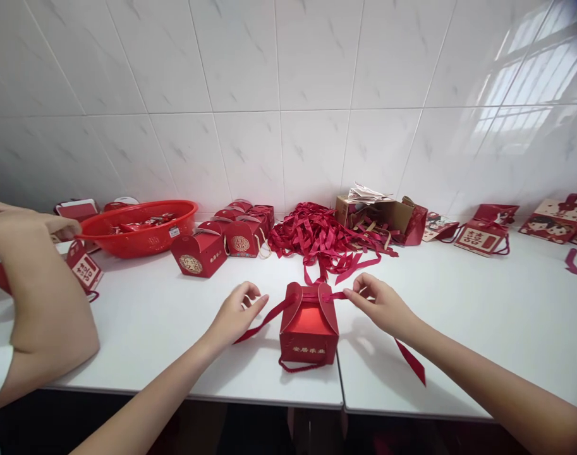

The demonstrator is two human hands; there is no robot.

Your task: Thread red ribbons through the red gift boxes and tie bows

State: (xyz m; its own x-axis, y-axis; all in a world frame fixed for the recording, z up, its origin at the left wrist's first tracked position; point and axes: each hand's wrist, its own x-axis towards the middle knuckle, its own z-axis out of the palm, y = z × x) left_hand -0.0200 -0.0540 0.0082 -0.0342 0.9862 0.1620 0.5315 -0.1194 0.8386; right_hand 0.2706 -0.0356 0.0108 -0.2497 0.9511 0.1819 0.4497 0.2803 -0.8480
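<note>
A red gift box with gold characters on its lower front stands upright near the table's front edge. A dark red ribbon runs through the top of the box and out to both sides. My right hand pinches the ribbon just right of the box; the tail beyond it hangs out below my forearm. To the left, my left hand is beside the box with thumb and fingers apart, the ribbon's other end passing under it. A red cord handle droops at the front of the box.
A heap of red ribbons lies behind the box, beside an open carton. Several closed red boxes and a red plastic basket stand left. More boxes are at right. Another person's arm rests at far left.
</note>
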